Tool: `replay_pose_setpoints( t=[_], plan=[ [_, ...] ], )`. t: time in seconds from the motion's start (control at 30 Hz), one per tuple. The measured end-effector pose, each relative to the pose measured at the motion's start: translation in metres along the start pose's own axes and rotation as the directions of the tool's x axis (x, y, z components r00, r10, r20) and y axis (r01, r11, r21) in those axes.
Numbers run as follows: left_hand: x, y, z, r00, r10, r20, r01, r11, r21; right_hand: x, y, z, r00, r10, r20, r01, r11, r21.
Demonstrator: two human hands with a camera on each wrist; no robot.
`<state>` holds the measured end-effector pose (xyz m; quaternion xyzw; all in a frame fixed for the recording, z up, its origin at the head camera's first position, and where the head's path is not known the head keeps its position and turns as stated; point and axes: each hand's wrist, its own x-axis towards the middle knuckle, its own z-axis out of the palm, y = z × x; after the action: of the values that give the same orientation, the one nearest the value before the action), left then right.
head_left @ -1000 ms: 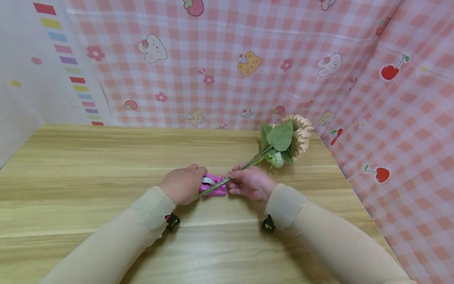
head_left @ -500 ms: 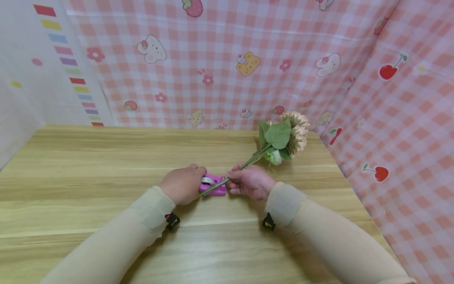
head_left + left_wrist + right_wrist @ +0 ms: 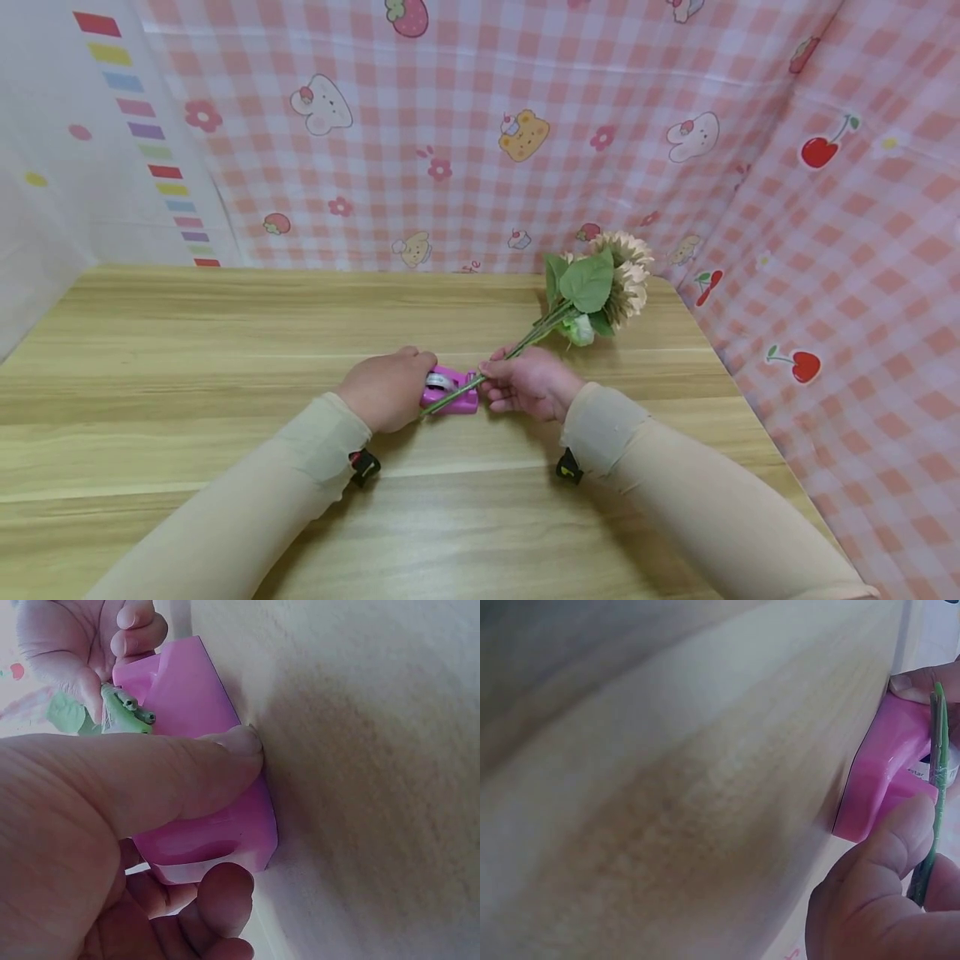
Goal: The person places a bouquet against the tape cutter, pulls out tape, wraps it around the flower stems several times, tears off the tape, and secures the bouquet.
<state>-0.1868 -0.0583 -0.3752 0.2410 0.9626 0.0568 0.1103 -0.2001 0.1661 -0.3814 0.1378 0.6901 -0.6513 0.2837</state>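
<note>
A pink tape dispenser (image 3: 459, 405) with a roll of tape (image 3: 438, 382) in it sits on the wooden table. My left hand (image 3: 386, 390) grips its left end; in the left wrist view the thumb (image 3: 187, 776) presses along its pink side. With thumb and fingers my right hand (image 3: 534, 387) pinches a bunch of artificial flowers by the stems (image 3: 536, 333). The cut stem ends (image 3: 135, 709) slant across the top of the dispenser. Pale flower heads (image 3: 628, 279) and green leaves (image 3: 588, 282) point to the back right. Clear tape shows wrapped round the stems in the right wrist view.
The wooden table (image 3: 225, 333) reaches back to a pink checked cloth (image 3: 450, 100) with cartoon prints. Another checked cloth (image 3: 862, 292) hangs along the right side, and a white cloth (image 3: 45, 225) stands at the left.
The flower heads have shifted slightly to the left and up in the head view. Both hands keep their holds on the dispenser and the stems.
</note>
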Motion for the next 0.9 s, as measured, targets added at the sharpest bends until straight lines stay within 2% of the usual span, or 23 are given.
replay_pose_setpoints(
  t=[0.9],
  plan=[
    [-0.0004,-0.0008,-0.0015,1.0,0.001,0.015,-0.001,1.0,-0.015,-0.0023,-0.0002,0.0005,1.0,0.002,-0.001,-0.002,1.0,-0.02]
  ],
)
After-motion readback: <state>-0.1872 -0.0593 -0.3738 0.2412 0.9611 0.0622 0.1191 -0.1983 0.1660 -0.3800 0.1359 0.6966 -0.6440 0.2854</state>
